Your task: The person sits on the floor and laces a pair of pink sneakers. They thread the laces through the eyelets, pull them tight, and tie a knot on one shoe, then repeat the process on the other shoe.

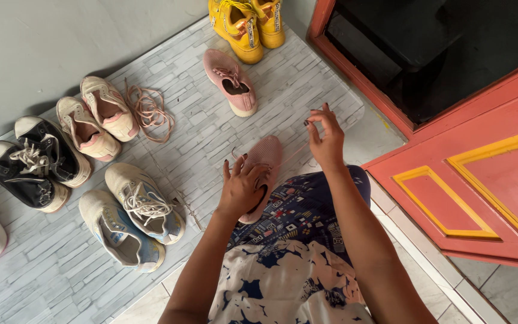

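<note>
- Two hands work on one pink shoe (264, 157), which lies on the person's knee near the right edge of the grey brick-patterned mat (211, 126), toe pointing away.
- Left hand (242, 187) lies flat over the shoe's opening, fingers spread and pressing down; its grip is on the shoe, not round it.
- Right hand (326, 135) is raised beside the toe, thumb and fingertips pinched together on a thin pink lace (298, 153) drawn taut from the shoe.
- To lace well, I judge: keep the left hand firm so the shoe does not twist, pull the lace in line with the eyelet, and keep the pinch close to the tip.
- Its partner, a second pink shoe (231, 81), sits further up the mat, laces in.
- Yellow shoes (246, 24) stand at the mat's far edge.
- A loose pinkish lace (148, 111) lies coiled beside the cream and pink pair (98, 117) at the left edge.
- Black canvas shoes (34, 162) and white and blue shoes (133, 216) fill the near left corner.
- A red door (481, 180) with yellow trim stands to the right.
</note>
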